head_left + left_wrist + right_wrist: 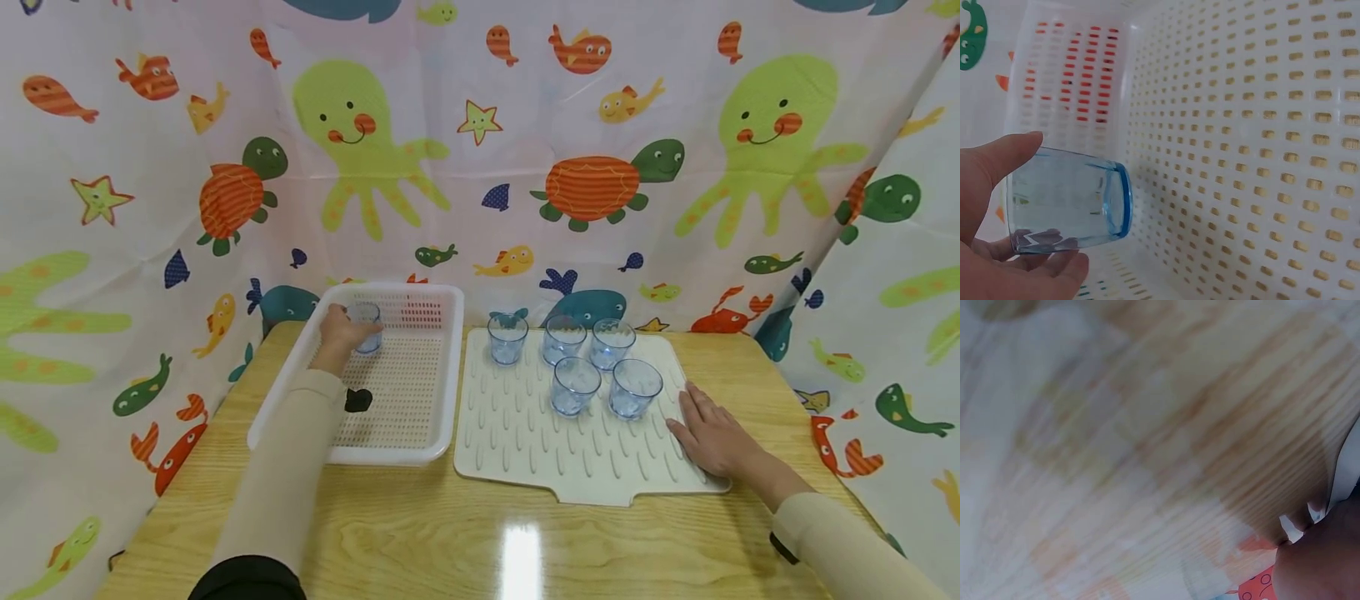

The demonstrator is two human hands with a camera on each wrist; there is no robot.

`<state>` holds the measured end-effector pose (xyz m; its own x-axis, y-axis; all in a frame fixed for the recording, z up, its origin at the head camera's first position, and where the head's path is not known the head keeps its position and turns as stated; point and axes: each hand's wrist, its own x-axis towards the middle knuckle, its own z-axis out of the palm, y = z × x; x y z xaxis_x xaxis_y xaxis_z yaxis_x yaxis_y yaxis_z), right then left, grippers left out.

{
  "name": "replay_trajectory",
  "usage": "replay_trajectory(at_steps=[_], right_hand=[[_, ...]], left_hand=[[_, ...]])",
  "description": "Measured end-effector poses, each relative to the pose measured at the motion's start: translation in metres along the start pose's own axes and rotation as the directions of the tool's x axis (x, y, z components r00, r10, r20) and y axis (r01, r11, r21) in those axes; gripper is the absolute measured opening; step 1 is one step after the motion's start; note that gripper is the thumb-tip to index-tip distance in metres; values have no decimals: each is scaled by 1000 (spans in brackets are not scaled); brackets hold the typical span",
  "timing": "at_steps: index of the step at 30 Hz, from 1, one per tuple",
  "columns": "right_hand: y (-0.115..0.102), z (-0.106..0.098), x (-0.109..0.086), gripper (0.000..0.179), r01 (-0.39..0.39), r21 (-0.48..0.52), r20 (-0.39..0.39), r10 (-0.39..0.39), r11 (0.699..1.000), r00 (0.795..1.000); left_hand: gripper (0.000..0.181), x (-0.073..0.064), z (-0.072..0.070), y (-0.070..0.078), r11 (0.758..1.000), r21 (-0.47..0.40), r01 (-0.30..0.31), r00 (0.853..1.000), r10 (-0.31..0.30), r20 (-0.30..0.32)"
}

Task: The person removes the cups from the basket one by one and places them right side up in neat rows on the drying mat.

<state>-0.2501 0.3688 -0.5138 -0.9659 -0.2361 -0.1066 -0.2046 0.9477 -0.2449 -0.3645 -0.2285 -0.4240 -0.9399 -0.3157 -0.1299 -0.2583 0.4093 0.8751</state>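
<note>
In the head view my left hand is inside the white plastic basket, gripping a clear bluish drinking glass. Thumb and fingers wrap the rim end of that glass in the left wrist view, its base toward the perforated basket floor. I cannot tell whether the base touches the floor. My right hand rests flat at the right edge of a cream drying mat, fingers extended. Several similar glasses, one of them a front right glass, stand on the mat's upper part.
Basket and mat stand side by side on a wooden table. Behind them hangs a curtain printed with sea animals, also covering both sides. A small dark patch shows beside the left sleeve. The right wrist view is mostly blurred wood grain.
</note>
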Motion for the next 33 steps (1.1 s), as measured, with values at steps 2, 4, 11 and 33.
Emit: replay_trajectory(at_steps=[2,4,11,33], right_hand=[[0,1,0,86,-2,-5,1,2,1000,1000],[0,1,1,86,-1,-7,-3,1,1000,1000],[4,0,1,86,-1,-6,-7,1,1000,1000],[3,3,1,87,-1,5,1,1,1000,1000]], left_hand=[[85,-2,-3,3,1000,-5,-16,1000,16,4],[85,-3,-5,8,1000,-3,-29,1000,29,8],[86,-13,-11,24,998,14,-53,998,53,30],[88,-75,-26,54,981,-79,-175,962,188,200]])
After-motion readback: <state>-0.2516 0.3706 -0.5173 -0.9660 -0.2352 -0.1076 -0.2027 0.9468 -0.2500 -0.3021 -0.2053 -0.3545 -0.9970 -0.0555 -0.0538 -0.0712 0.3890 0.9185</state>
